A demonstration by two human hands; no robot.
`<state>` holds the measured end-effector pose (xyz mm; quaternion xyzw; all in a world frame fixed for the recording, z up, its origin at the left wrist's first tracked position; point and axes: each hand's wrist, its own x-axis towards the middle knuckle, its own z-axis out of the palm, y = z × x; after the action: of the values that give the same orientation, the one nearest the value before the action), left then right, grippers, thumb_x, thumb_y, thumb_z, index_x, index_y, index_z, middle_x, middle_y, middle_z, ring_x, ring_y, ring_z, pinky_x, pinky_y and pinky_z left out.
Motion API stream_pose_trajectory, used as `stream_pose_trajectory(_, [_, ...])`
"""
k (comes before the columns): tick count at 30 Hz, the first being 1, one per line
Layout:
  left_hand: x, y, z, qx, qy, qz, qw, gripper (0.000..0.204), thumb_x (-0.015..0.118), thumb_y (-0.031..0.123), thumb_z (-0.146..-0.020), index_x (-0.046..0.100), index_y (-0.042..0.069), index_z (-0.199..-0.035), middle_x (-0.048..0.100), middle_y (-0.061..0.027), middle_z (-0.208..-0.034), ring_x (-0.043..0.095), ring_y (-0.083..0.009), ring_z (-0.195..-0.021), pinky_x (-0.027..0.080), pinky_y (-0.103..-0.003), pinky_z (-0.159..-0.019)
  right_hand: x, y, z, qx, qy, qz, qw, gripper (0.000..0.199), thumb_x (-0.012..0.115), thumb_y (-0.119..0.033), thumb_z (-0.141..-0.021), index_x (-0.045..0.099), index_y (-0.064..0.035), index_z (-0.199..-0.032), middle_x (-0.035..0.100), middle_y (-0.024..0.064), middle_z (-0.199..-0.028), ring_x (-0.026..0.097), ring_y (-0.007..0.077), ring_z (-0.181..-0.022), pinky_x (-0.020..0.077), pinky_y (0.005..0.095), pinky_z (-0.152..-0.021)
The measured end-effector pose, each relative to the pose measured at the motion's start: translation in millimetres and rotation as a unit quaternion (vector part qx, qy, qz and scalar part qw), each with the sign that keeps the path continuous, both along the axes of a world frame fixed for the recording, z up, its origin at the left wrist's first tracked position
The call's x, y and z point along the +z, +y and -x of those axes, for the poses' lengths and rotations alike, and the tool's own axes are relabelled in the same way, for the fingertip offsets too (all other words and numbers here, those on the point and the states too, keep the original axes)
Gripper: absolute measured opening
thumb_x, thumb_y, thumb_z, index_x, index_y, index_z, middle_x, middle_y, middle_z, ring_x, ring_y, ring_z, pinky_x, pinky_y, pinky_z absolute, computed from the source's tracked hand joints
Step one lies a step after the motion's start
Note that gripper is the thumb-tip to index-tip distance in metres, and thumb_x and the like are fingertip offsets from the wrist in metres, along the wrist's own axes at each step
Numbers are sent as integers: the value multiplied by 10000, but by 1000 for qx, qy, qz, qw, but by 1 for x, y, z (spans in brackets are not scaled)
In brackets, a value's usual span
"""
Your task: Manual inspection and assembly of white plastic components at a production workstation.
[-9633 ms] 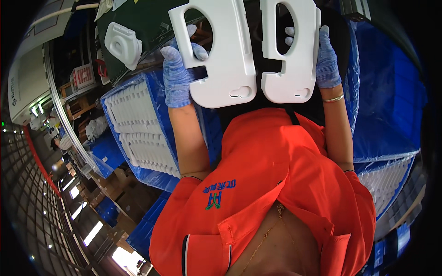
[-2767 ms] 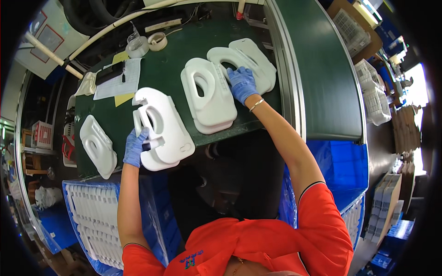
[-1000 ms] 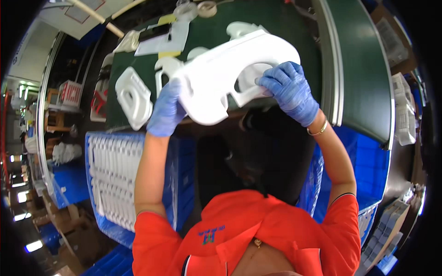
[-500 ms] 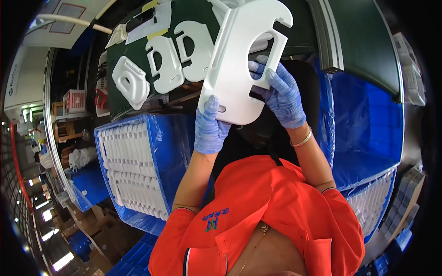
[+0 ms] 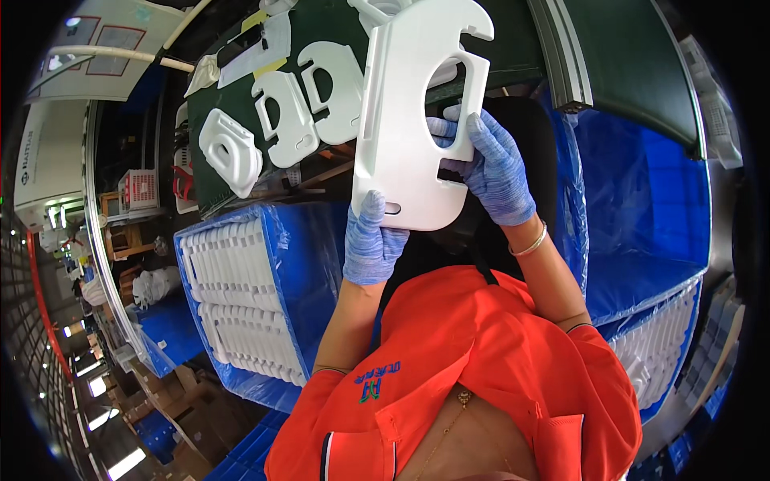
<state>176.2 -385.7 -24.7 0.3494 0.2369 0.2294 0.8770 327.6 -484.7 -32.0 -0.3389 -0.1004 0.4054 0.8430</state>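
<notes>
A large white moulded plastic panel (image 5: 405, 120) with a big cut-out and a hooked corner is held up in front of me. My left hand (image 5: 371, 244), in a bluish knit glove, grips its lower left corner, thumb on the face beside a small slot. My gloved right hand (image 5: 497, 172) holds the right edge, with fingers reaching through the large opening. Two similar white panels (image 5: 286, 120) (image 5: 331, 92) lie flat on the dark green table (image 5: 215, 180) behind it. To their left is a small stack of white parts (image 5: 231, 152).
A blue lined crate (image 5: 309, 264) packed with rows of white parts stands at my left. On the right are a deep blue bin (image 5: 634, 208) and a crate of white parts (image 5: 658, 345) below it. A metal rail (image 5: 561, 56) edges the right table section.
The panel and both hands have shifted slightly lower in view, with the panel's top a little further left. My grip on it looks the same.
</notes>
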Motion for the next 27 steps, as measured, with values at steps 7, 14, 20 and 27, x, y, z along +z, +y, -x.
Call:
stream_pose_trajectory(7, [-23, 16, -2, -77, -26, 16, 997, 660, 697, 381, -802, 436, 21, -1290, 580, -94, -1088, 585, -164, -983, 509, -278, -790, -9, -5, -3, -60, 11, 122, 991, 374, 457, -272, -956, 493, 9, -1200, 618, 149, -1069, 629, 189, -908, 541, 301, -733])
stream_pose_trajectory(14, [-57, 160, 19, 172, 220, -328, 902, 349, 597, 314, -877, 591, 47, -1102, 634, -62, -967, 612, -141, -826, 516, -271, -770, -48, -16, -27, -65, -19, 211, 975, 479, 460, -376, -947, 446, 0, -1244, 623, 113, -1045, 629, 170, -888, 540, 299, -738])
stream_pose_trajectory(20, [-95, 241, 2, 162, 285, -462, 824, 298, 645, 176, -850, 593, 0, -1085, 637, -38, -927, 581, -97, -797, 483, -234, -768, -67, -24, -43, -63, -37, 202, 977, 438, 470, -342, -949, 463, 7, -1214, 640, 91, -932, 622, 127, -776, 512, 245, -663])
stream_pose_trajectory(27, [-75, 255, -72, 58, 448, -604, 657, 398, 697, 281, -787, 626, -6, -1053, 651, -102, -913, 616, -177, -802, 484, -292, -771, -79, -19, -52, -30, -66, 229, 971, 476, 531, -358, -915, 464, 13, -1205, 650, 79, -864, 640, 134, -757, 523, 237, -672])
